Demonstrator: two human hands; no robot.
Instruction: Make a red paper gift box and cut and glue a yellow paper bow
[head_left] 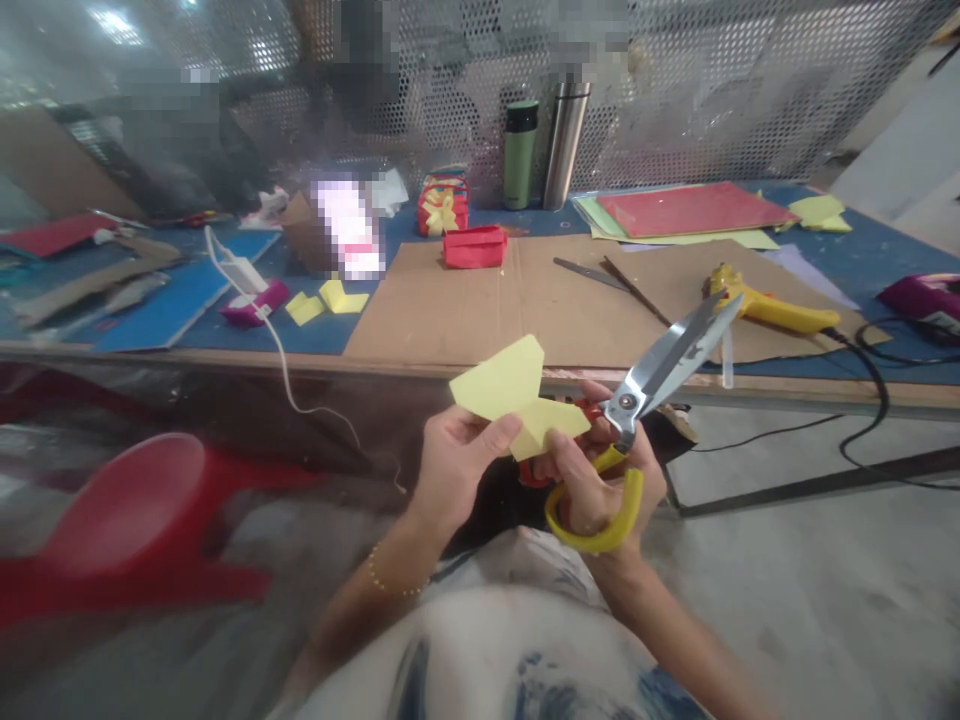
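- Pinching a folded piece of yellow paper (pixel 499 378), the left hand (pixel 450 460) has its thumb over the lower part near the crease and its fingers behind, with only the paper's thickness between.
- The right hand (pixel 604 485) nips the paper's smaller, lower panel with its thumb; its other fingers are partly hidden, so how they curl cannot be told.
- That same hand also carries the scissors (pixel 628 402), a yellow handle loop hanging around its thumb side and a red part showing behind the paper.
- The paper sits directly between the two hands, its larger panel up and to the left, its smaller one down and to the right, so its long axis slants down toward the right hand.
- The scissors lie just right of the paper, nearer the right hand; their blades, only slightly parted, point up and to the right, away from the paper and across its slant.
- Beyond the hands, a cardboard sheet (pixel 450 300) lies on the blue table (pixel 315 338), with a red folded piece (pixel 475 248) near its far edge.
- To the left on the table rest two yellow folded pieces (pixel 343 297); to the right, a yellow glue gun (pixel 795 312) lies on cardboard.
- At the back stand a green bottle (pixel 520 160) and a steel flask (pixel 566 150).
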